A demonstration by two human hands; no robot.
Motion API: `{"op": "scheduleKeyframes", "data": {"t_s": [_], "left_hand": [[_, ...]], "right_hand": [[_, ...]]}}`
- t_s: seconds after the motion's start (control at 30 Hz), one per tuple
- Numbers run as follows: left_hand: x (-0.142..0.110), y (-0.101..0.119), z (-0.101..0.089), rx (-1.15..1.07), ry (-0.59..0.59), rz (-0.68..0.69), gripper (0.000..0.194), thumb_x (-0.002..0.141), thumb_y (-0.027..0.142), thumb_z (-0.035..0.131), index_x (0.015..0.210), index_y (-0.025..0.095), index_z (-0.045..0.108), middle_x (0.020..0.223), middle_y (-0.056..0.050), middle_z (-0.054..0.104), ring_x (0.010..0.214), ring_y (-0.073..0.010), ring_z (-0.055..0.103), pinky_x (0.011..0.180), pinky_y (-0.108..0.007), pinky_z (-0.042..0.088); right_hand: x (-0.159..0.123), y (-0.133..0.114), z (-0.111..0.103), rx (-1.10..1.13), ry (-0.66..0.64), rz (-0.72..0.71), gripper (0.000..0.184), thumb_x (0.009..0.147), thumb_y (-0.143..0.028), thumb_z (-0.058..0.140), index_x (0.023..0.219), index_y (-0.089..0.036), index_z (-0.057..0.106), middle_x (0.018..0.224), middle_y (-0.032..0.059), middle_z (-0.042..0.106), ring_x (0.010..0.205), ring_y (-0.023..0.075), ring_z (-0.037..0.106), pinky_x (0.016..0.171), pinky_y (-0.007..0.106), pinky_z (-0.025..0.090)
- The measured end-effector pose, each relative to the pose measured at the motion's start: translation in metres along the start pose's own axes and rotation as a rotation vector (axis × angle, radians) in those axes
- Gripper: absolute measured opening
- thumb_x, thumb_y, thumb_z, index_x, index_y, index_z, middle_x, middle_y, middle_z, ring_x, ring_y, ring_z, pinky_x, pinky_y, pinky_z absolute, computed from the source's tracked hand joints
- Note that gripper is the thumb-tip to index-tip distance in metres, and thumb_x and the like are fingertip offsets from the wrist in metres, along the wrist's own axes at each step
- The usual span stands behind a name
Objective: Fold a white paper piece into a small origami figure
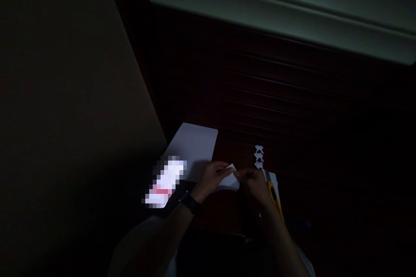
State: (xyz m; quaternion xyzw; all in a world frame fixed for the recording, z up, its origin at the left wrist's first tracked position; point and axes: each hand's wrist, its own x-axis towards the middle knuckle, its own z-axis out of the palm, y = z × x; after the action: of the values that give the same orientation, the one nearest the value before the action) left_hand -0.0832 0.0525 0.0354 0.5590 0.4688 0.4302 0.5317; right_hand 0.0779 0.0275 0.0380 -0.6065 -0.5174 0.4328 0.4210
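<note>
A small white sheet of paper (230, 182) is held between my two hands above the dark tabletop. My left hand (212, 175), with a dark watch on its wrist, pinches the paper's upper left edge. The fingertips of my right hand (255, 180) close on its upper right side, where a corner looks folded to a point. Just beyond my right hand stand several small folded paper pieces (258, 156) in a row. A yellow utility knife (273, 194) lies on white paper (274, 178) beside my right wrist.
A stack of white paper (198, 145) lies at the back left of the dark tabletop (224, 212). A lit phone screen (165, 184), blurred out, is left of my left hand. A pale wall (74, 73) rises at the left. Light slats (276, 0) cross the top.
</note>
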Motion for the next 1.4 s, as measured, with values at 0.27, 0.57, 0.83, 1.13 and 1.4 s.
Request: {"op": "scheduleKeyframes", "data": {"t_s": [0.27, 0.57, 0.83, 1.13, 1.4], "left_hand": [[-0.004, 0.004, -0.003, -0.065, -0.019, -0.099, 0.026, 0.064, 0.037, 0.066, 0.07, 0.012, 0.067, 0.069, -0.006, 0.068, 0.062, -0.0158, 0.059, 0.055, -0.023, 0.042], [-0.003, 0.005, -0.001, -0.048, 0.006, -0.077, 0.025, 0.066, 0.036, 0.065, 0.066, 0.011, 0.067, 0.063, -0.005, 0.065, 0.058, -0.0146, 0.057, 0.051, -0.022, 0.039], [-0.002, 0.002, -0.001, -0.018, 0.026, -0.081, 0.027, 0.065, 0.037, 0.065, 0.069, 0.011, 0.068, 0.067, -0.006, 0.068, 0.061, -0.0165, 0.059, 0.053, -0.023, 0.041], [-0.005, 0.002, -0.002, 0.019, -0.058, -0.034, 0.027, 0.067, 0.038, 0.063, 0.069, 0.011, 0.068, 0.068, -0.007, 0.067, 0.064, -0.0162, 0.059, 0.056, -0.023, 0.041], [-0.006, 0.005, -0.003, -0.011, -0.09, -0.159, 0.029, 0.052, 0.032, 0.074, 0.07, 0.01, 0.065, 0.067, -0.005, 0.064, 0.06, -0.0146, 0.056, 0.053, -0.022, 0.039]], "right_hand": [[-0.001, -0.005, 0.002, -0.002, -0.014, 0.003, 0.022, 0.064, -0.036, 0.062, 0.069, -0.015, 0.069, 0.061, 0.0038, 0.066, 0.055, 0.0158, 0.057, 0.05, 0.024, 0.041], [0.0, 0.007, 0.005, -0.035, 0.038, 0.013, 0.025, 0.067, -0.037, 0.059, 0.072, -0.014, 0.068, 0.06, 0.0045, 0.064, 0.053, 0.0156, 0.055, 0.047, 0.024, 0.037], [-0.001, 0.002, 0.004, -0.054, 0.008, -0.041, 0.029, 0.072, -0.04, 0.056, 0.07, -0.014, 0.067, 0.058, 0.0026, 0.062, 0.052, 0.0135, 0.051, 0.047, 0.023, 0.036], [0.0, 0.002, 0.007, -0.157, 0.056, -0.118, 0.028, 0.073, -0.041, 0.056, 0.069, -0.015, 0.065, 0.062, 0.0036, 0.062, 0.057, 0.015, 0.053, 0.05, 0.023, 0.036], [-0.003, -0.001, 0.009, -0.217, 0.086, -0.178, 0.028, 0.077, -0.04, 0.052, 0.069, -0.016, 0.064, 0.063, 0.0025, 0.063, 0.06, 0.0156, 0.055, 0.052, 0.023, 0.035]]}}
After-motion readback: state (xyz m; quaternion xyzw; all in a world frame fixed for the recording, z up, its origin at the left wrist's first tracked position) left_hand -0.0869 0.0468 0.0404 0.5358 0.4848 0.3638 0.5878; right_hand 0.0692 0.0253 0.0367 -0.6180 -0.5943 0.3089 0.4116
